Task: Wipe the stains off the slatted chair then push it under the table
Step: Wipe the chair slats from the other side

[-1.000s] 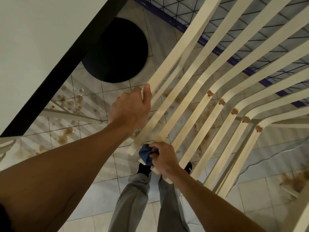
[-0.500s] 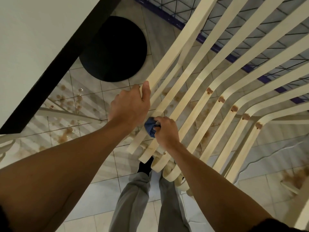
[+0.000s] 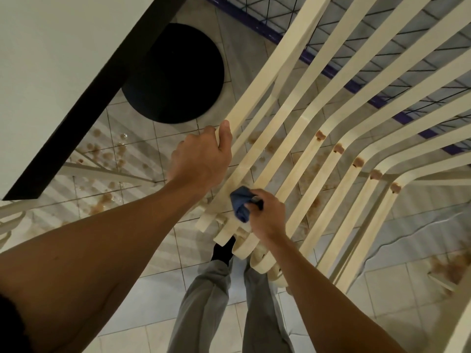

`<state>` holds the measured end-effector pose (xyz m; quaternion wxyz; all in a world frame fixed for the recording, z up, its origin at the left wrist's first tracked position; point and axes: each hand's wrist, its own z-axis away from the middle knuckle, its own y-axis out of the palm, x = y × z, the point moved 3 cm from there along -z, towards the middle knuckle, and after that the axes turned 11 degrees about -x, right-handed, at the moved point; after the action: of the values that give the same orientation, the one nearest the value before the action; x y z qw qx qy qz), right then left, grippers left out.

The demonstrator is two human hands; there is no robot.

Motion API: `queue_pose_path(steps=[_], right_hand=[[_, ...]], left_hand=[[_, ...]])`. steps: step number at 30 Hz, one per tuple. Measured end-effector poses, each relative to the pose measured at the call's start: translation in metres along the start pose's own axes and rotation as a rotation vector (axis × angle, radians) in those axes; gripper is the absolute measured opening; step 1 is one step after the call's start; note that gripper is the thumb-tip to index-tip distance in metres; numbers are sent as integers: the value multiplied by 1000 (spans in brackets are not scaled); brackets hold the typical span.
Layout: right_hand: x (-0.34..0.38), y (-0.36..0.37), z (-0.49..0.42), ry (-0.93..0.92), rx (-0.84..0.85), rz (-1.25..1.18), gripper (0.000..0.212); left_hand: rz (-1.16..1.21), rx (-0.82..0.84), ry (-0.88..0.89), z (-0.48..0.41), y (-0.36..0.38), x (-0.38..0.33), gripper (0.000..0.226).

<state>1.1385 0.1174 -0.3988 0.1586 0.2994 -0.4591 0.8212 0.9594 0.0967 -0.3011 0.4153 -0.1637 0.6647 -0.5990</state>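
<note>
Right hand (image 3: pixel 265 215), fist closed on blue cloth (image 3: pixel 240 203), now lower on the slats than half a second ago. Left hand (image 3: pixel 201 159) still grips the outermost slat of the slatted chair (image 3: pixel 288 118), which stands beside the table (image 3: pixel 63 59); brown stains (image 3: pixel 320 135) remain at the bends.

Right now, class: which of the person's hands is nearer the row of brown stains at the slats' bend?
Right. The right hand, holding the blue cloth, sits below-left of the stains; the left hand grips the outermost slat, farther left.
</note>
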Motion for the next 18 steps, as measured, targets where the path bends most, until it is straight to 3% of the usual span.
queue_pose_path(steps=[5,13,16,18], right_hand=[[-10,9,22,-122,158,167,34],[-7,41,70,-299,240,250,34],[-7,46,77,-272,306,226,34],[1,43,72,-250,253,163,32]], left_hand=[[22,-11,-11,2,-1,1,63],[26,-25,10,3,-2,0,62],[20,-31,4,2,-3,0,61],[19,-31,1,3,-5,-2,59]])
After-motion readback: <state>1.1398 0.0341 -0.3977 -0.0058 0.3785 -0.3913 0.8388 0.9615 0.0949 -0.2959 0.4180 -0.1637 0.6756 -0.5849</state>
